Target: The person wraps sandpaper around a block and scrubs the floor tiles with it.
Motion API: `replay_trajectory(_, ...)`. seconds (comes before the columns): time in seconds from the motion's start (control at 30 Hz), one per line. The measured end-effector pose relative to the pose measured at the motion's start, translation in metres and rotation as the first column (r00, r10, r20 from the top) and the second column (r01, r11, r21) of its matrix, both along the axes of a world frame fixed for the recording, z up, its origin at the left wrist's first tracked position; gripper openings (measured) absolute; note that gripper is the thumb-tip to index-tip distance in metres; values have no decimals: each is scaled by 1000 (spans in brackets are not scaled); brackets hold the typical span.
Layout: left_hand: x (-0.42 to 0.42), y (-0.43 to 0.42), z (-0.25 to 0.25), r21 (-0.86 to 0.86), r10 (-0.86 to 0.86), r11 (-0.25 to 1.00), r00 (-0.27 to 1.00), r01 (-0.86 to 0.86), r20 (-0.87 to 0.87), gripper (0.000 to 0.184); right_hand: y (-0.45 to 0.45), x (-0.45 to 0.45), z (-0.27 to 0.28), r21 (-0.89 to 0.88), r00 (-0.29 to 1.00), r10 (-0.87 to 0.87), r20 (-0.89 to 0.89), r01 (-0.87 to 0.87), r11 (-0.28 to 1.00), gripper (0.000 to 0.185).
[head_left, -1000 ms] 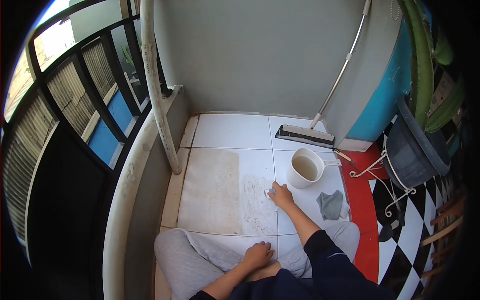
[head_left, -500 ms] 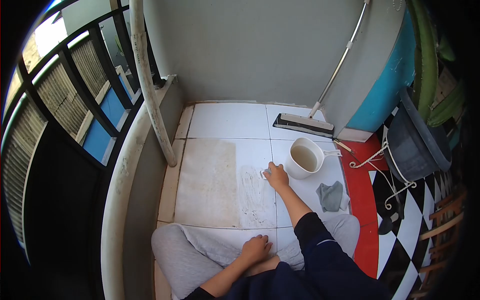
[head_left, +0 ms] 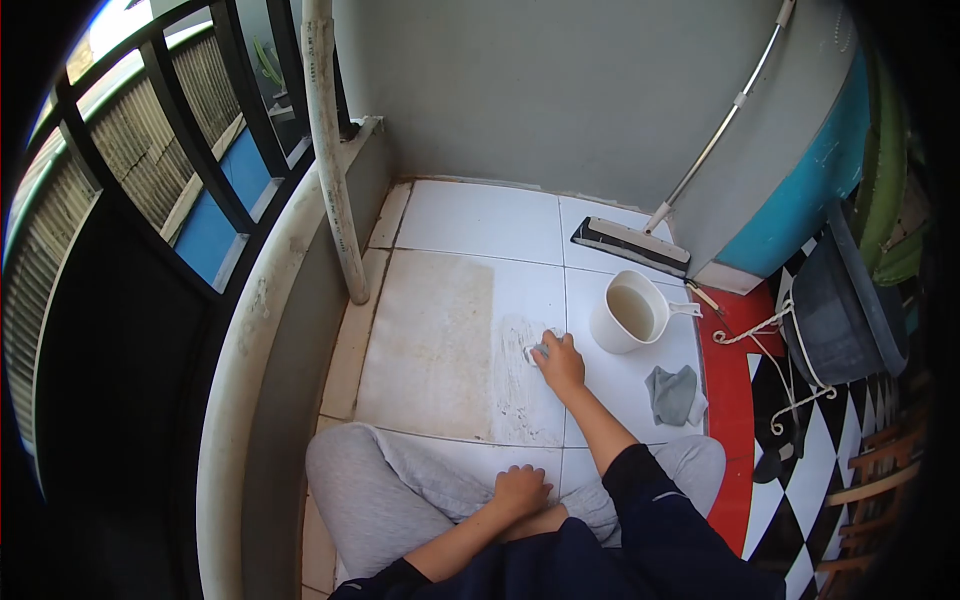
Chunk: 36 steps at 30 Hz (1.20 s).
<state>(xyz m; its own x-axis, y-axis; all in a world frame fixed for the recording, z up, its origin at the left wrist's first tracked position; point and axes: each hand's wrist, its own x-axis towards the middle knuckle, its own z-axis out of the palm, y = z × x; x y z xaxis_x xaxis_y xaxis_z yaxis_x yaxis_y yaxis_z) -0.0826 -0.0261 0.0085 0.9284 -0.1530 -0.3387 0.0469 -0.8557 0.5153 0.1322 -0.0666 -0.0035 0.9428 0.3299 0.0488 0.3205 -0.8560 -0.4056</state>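
Note:
My right hand is closed round a small white-and-grey sponge, mostly covered by the fingers. It presses on a white floor tile marked with dark, wet smears. The left part of that tile carries a brownish stained area with a straight right edge. My left hand rests near my crossed legs, fingers loosely bent and apart, with nothing seen in it. Just beyond my right hand stands a white dipper of cloudy water, its handle pointing right. A crumpled grey cloth lies closer to my right knee.
A floor squeegee leans against the grey back wall. On the left are a pale pipe, a low wall and a black railing. To the right, a dark plant pot sits in a white metal stand on checkered tiles.
The view has shifted, so the floor sits higher and farther right. My right hand, still on the sponge, has moved slightly nearer to me over the smeared tile. My left hand stays by my legs.

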Motion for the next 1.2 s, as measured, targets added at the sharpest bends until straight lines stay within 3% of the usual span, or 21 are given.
replay_trajectory(0.17,0,8,5,19,64,998,997,-63,-48,33,13,22,-4,4,995,-73,-74,73,997,30)
replay_trajectory(0.27,0,10,6,80,76,994,997,-74,-22,32,-5,-27,-4,-9,975,156,-156,-159,987,33)
replay_trajectory(0.33,-1,10,4,92,78,993,997,-76,-20,31,-12,-73,17,-30,949,197,-245,-211,977,30)
replay_trajectory(0.47,1,2,5,73,58,996,998,-55,-35,29,-13,-86,14,-36,973,192,-126,-198,980,28)
replay_trajectory(0.6,0,1,-4,70,43,997,998,-40,-48,29,22,-14,-2,15,999,40,8,-40,999,27)
replay_trajectory(0.8,1,7,-5,76,78,994,995,-72,-69,30,42,25,-6,12,998,-28,-59,29,1000,32)
replay_trajectory(0.93,1,5,0,97,60,994,996,-54,-60,30,16,-37,4,-10,972,160,-171,-164,986,32)
replay_trajectory(1.0,-2,3,4,109,44,993,997,-38,-57,30,7,-80,23,-36,956,164,-242,-178,983,29)
replay_trajectory(1.13,0,1,8,93,39,995,997,-32,-73,30,10,-90,15,-37,969,133,-206,-143,989,31)
replay_trajectory(1.2,2,0,5,91,26,996,990,-13,-139,32,28,-58,3,-5,995,47,-92,-48,999,37)
